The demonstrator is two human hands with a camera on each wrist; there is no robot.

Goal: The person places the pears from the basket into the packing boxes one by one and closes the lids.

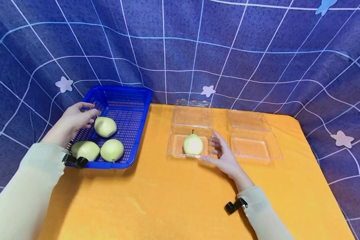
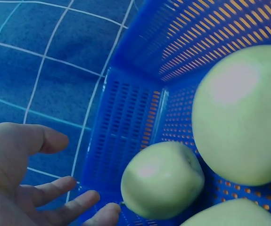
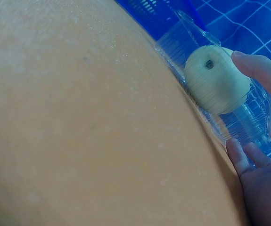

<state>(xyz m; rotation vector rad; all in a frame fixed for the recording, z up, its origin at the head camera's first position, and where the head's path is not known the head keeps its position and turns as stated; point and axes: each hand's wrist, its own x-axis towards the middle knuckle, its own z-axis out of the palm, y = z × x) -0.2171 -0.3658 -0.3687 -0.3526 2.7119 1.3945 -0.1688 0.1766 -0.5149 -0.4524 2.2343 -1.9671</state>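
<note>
At the left, my left hand (image 1: 76,118) reaches over the rim of the blue plastic basket (image 1: 144,123), its fingers spread and holding nothing. Just beside those fingers is a pale green pear (image 1: 105,127); in the left wrist view the fingertips come close to a pear (image 2: 161,181). Two more pears (image 1: 85,150) lie toward the basket's front. My right hand (image 1: 225,156) rests at the right front corner of an open clear plastic container (image 1: 175,150), fingers extended along its side and thumb by its front edge. One pear (image 1: 193,144) sits inside, stem up.
A second clear container (image 1: 253,146), lid open, stands to the right of the first. Both containers and the basket are on an orange tablecloth (image 1: 156,200). Behind hangs a blue gridded curtain (image 1: 180,50) with star shapes.
</note>
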